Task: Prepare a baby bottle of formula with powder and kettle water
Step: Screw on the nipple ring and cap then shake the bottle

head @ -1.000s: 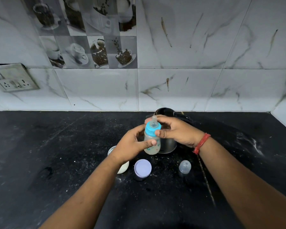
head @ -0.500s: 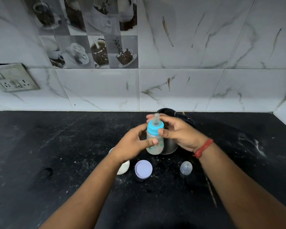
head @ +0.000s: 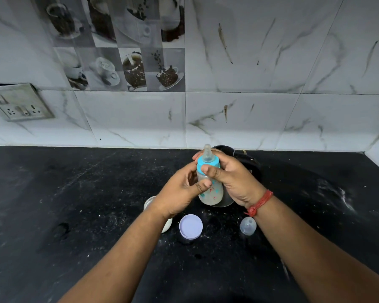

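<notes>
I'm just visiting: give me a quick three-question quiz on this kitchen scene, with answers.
1. True or false: the bottle stands on the counter.
2. Which hand grips the blue collar? A. left hand B. right hand
3. Fill in: the clear cap lies on the counter, to the right of the purple ____.

Key: 1. False, both hands hold it up in front of the kettle. 2. B; the left hand holds the body. 3. lid.

Baby bottle (head: 210, 189) between both hands (head: 208, 182)
</notes>
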A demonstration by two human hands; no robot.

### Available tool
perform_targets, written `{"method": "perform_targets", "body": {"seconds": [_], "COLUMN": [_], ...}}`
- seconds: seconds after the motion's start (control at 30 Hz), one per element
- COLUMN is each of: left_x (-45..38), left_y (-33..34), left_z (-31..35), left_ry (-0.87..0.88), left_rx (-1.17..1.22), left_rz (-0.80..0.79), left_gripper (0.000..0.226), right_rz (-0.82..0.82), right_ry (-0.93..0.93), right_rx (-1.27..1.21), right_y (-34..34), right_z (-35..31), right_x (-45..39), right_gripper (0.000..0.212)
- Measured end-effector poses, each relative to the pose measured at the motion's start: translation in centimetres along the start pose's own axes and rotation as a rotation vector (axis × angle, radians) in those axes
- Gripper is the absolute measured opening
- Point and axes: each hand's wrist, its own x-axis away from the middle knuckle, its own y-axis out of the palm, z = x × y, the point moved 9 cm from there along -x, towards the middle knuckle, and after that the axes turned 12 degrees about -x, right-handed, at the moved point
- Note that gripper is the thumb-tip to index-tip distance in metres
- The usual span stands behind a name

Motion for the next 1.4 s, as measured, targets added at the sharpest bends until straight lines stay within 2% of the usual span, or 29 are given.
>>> {"method": "perform_targets", "body": {"seconds": [0.13,0.2,0.27,0.4,0.43,0.5,0.6,0.7,0.83,1.0,1.13,1.23,1.33,1.4], "left_x": [0.1,0.0,0.0,0.2,0.2,0.1,-0.2,-0.4,-0.7,-1.1,-1.1,-0.9,-0.6,-0.3], "left_y": [-0.5,-0.8,-0.9,1.1,1.5,1.7,1.1,0.8,0.5,0.2,0.3,0.6,0.7,0.9], "left_z": [-0.3,-0.5,-0.7,0.6,1.0,1.5,1.2,0.9,1.1,0.6,-0.3,-1.6,-3.4,-4.6], "left_ry": [0.014,-0.017,-0.048,-0.068,-0.067,-0.067,-0.057,-0.029,0.004,0.02,0.025,0.021,-0.027,-0.054], "left_rx": [-0.171,-0.216,-0.21,-0.077,-0.04,0.04,0.062,0.025,-0.054,-0.165,-0.237,-0.25,-0.24,-0.236], "left_rz": [0.166,0.165,0.062,-0.27,-0.3,-0.283,-0.171,-0.096,-0.007,0.128,0.189,0.191,0.221,0.222], "left_gripper": [0.053,0.055,0.055,0.043,0.044,0.05,0.049,0.041,0.044,0.054,0.051,0.057,0.054,0.05], "right_rz": [0.192,0.192,0.053,-0.356,-0.425,-0.451,-0.279,-0.116,0.041,0.274,0.465,0.497,0.455,0.442], "right_ry": [-0.107,-0.104,-0.078,0.037,0.069,0.086,0.084,0.033,-0.038,-0.14,-0.136,-0.105,-0.089,-0.053], "right_rx": [0.198,0.216,0.222,0.365,0.361,0.341,0.174,0.102,0.112,0.111,0.094,0.113,0.346,0.368], "right_y": [-0.7,-1.0,-0.7,1.7,2.2,2.7,2.0,1.1,0.2,-0.9,-2.1,-2.5,-2.8,-3.7], "right_z": [0.1,0.2,-0.2,-2.1,-2.2,-2.5,-2.4,-1.8,-1.6,-1.5,0.4,1.8,3.0,4.5], "right_x": [0.2,0.5,0.7,0.5,0.5,0.2,-0.4,-0.6,-0.8,-0.8,-0.3,0.1,1.0,2.0], "right_gripper": [0.051,0.058,0.067,0.072,0.073,0.055,0.028,0.021,0.008,0.01,0.028,0.028,0.043,0.05]}}
